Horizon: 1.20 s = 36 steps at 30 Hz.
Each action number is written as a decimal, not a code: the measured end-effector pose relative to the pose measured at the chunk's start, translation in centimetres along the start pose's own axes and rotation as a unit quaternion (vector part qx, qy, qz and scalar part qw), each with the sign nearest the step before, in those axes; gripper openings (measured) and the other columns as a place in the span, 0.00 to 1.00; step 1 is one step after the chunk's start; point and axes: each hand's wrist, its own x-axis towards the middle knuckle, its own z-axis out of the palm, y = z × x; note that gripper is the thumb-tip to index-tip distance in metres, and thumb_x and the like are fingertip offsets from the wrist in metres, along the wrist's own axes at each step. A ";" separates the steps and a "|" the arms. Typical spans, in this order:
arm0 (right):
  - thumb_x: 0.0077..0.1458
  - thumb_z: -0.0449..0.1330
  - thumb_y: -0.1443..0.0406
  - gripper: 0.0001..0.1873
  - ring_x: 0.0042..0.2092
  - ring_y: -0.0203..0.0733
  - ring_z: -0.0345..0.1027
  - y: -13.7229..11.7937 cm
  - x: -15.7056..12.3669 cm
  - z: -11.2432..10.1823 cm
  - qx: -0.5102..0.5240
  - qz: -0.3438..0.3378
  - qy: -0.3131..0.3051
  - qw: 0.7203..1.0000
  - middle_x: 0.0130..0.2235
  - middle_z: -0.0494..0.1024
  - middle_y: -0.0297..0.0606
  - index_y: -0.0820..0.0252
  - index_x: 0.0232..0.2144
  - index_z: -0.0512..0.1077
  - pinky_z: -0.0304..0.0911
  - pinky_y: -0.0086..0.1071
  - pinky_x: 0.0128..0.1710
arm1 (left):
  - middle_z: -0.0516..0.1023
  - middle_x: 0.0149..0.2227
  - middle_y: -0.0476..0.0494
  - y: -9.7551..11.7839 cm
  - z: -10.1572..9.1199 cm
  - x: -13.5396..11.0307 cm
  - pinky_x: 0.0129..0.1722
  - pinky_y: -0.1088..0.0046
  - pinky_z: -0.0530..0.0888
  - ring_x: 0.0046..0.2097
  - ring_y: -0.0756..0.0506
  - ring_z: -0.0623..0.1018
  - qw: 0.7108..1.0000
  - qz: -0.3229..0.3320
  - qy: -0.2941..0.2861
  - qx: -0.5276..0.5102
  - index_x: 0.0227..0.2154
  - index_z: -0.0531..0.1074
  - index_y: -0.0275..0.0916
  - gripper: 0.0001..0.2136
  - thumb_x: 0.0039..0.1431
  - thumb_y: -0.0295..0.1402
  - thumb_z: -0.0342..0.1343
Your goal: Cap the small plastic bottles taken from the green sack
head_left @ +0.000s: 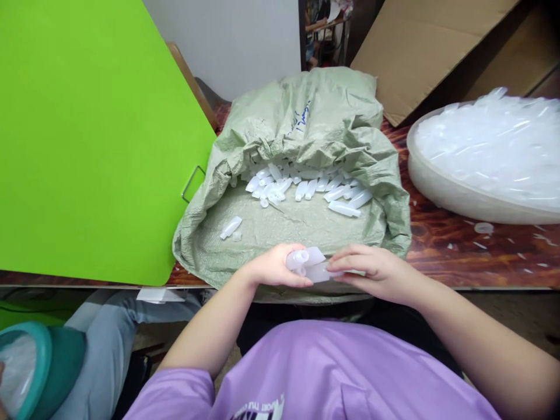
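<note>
My left hand point(275, 267) is closed around small translucent white plastic bottles point(306, 261) at the near rim of an open green woven sack point(301, 125). My right hand point(375, 269) pinches the other end of the same bottles, fingers curled. Both hands meet just above the table's front edge. Inside the sack lies a heap of several similar bottles point(306, 186), and two loose ones point(231, 227) rest nearer the left fold.
A large white basin point(441, 186) heaped with translucent plastic parts stands at the right on the wooden table point(481, 256). A bright green board point(87, 134) covers the left. Cardboard point(420, 46) leans at the back. A teal tub point(30, 367) sits low left, beside another person's leg point(109, 332).
</note>
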 end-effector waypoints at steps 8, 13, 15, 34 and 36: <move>0.58 0.46 0.49 0.23 0.35 0.41 0.69 0.2 0.3 2.1 -0.032 0.201 0.041 0.978 0.34 0.74 0.41 0.60 0.34 0.71 0.63 0.34 0.35 | 0.74 0.34 0.48 0.7 0.9 0.1 0.32 0.75 0.68 0.33 0.49 0.73 0.987 -0.026 0.083 0.139 0.37 0.70 0.37 0.16 0.43 0.34 0.60; 0.60 0.47 0.55 0.17 0.34 0.40 0.68 0.5 -0.3 1.9 -0.044 0.148 0.004 0.988 0.33 0.74 0.40 0.59 0.37 0.70 0.63 0.34 0.35 | 0.75 0.34 0.48 0.5 1.3 -0.2 0.34 0.75 0.68 0.34 0.49 0.73 0.981 -0.004 0.113 0.155 0.37 0.70 0.38 0.14 0.44 0.35 0.59; 0.60 0.45 0.54 0.20 0.31 0.40 0.68 0.5 -0.3 2.1 -0.056 0.182 0.005 0.982 0.30 0.73 0.39 0.59 0.34 0.71 0.63 0.33 0.32 | 0.75 0.34 0.48 0.3 1.6 -0.5 0.34 0.75 0.68 0.35 0.49 0.73 0.977 0.010 0.124 0.172 0.37 0.70 0.38 0.14 0.45 0.35 0.58; 0.58 0.46 0.54 0.16 0.30 0.40 0.67 -1.1 3.3 5.0 -0.034 0.225 0.029 0.973 0.29 0.72 0.36 0.58 0.38 0.65 0.61 0.33 0.30 | 0.74 0.40 0.43 -2.8 1.9 -3.2 0.43 0.69 0.69 0.42 0.45 0.74 0.924 0.080 0.245 0.283 0.41 0.67 0.37 0.14 0.50 0.33 0.54; 0.59 0.45 0.54 0.16 0.30 0.39 0.67 -1.3 3.8 5.6 -0.008 0.251 0.038 0.967 0.29 0.72 0.35 0.58 0.37 0.64 0.61 0.33 0.31 | 0.74 0.42 0.40 -3.2 1.9 -3.3 0.46 0.67 0.69 0.45 0.43 0.73 0.914 0.094 0.249 0.305 0.42 0.67 0.36 0.14 0.50 0.32 0.54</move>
